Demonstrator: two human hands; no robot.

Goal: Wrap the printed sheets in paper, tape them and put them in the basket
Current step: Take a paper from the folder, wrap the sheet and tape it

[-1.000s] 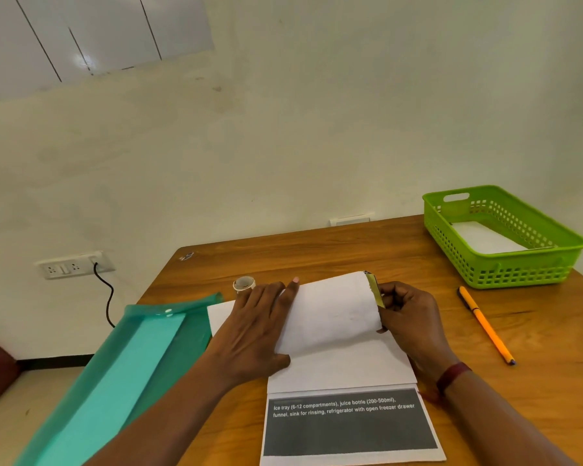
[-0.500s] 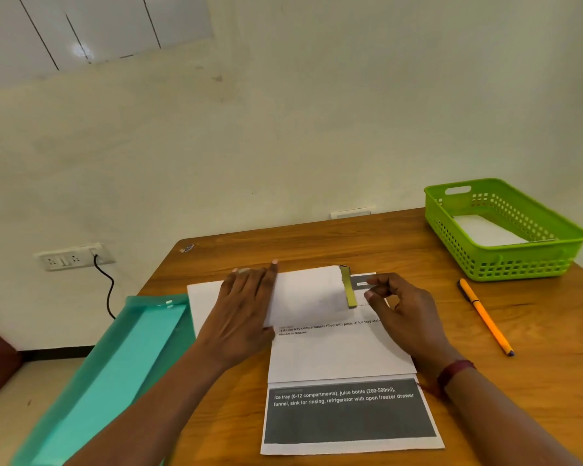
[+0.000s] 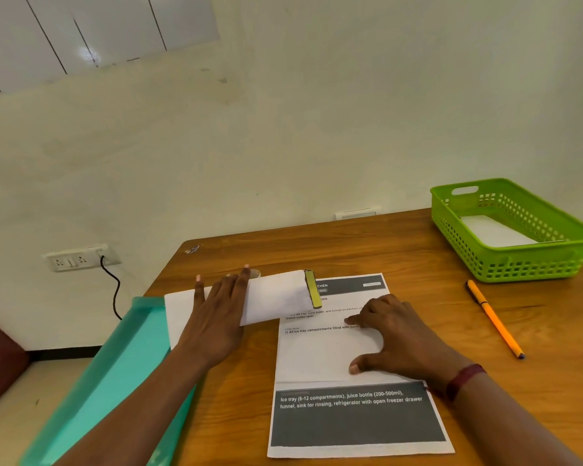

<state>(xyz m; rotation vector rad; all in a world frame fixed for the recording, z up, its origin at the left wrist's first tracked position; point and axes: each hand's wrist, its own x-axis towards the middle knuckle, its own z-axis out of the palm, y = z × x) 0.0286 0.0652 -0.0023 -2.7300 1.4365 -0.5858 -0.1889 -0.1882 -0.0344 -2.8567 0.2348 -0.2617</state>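
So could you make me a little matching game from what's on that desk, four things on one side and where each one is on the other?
Things:
1. orange pen
2. green basket
3. teal folder
4. tape roll

Places:
A. hanging over the table's left edge
B. mostly hidden behind the left hand's fingertips
C. far right corner of the table, with a white packet inside
D. lying on bare wood, between the basket and the printed sheets

Pairs: 1-D, 2-C, 3-A, 4-B
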